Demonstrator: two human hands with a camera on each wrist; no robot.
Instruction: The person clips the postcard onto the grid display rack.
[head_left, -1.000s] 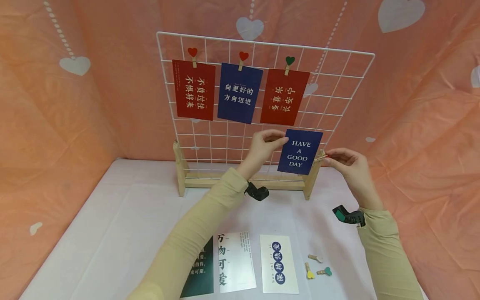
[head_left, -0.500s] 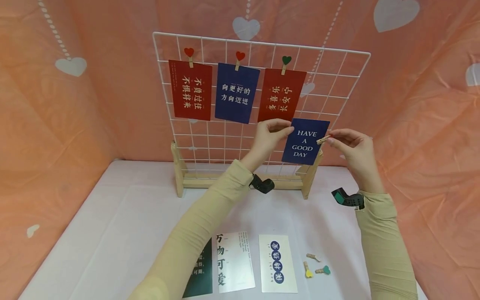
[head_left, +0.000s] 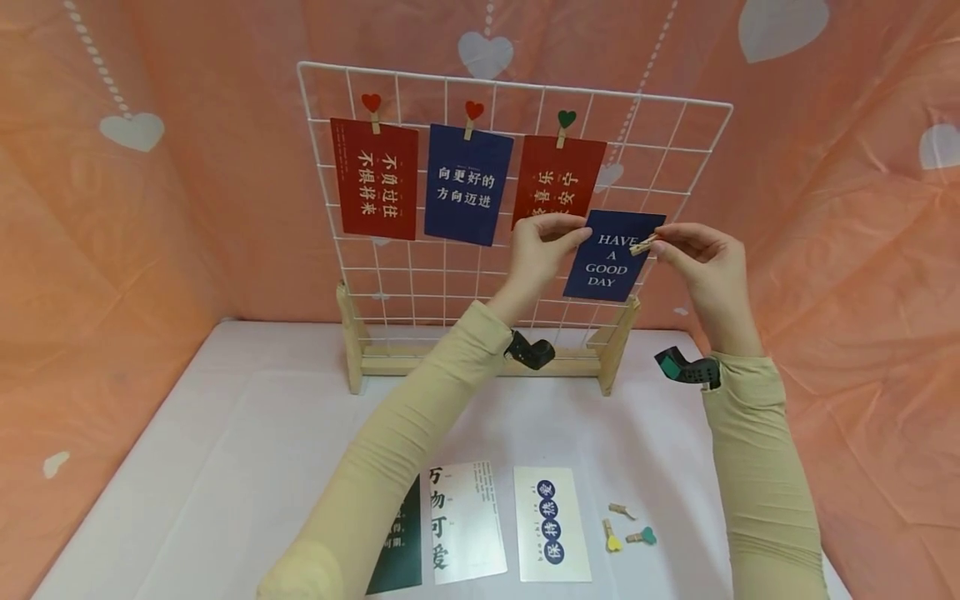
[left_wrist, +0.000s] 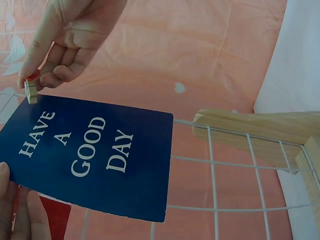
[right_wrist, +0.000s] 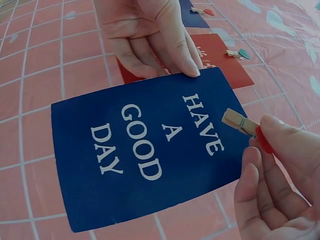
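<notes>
My left hand (head_left: 542,257) pinches a blue card (head_left: 606,279) lettered HAVE A GOOD DAY by its left edge, thumb in front. The card is held before the lower right of a white wire grid (head_left: 450,271). Between thumb and fingers of my right hand (head_left: 705,267) is a small wooden clothespin (right_wrist: 235,120) with a red end, close to the card's upper right. Two red cards (head_left: 375,179) and a blue card (head_left: 468,185) hang on the grid from heart clothespins (head_left: 474,112). The left hand and its card overlap the bottom of the right-hand red card (head_left: 562,158).
The grid stands in a wooden base (head_left: 480,367) on a white-covered table (head_left: 247,433). Near the front lie a green card (head_left: 401,550), partly behind the left sleeve, a white card (head_left: 468,521), another white card (head_left: 551,567) and three clothespins (head_left: 612,535). Pink heart-patterned cloth (head_left: 187,233) surrounds the table.
Both hands have risen, carrying the blue card up to overlap the right-hand red card. The right hand's clothespin has come from beside the card to in front of its upper right.
</notes>
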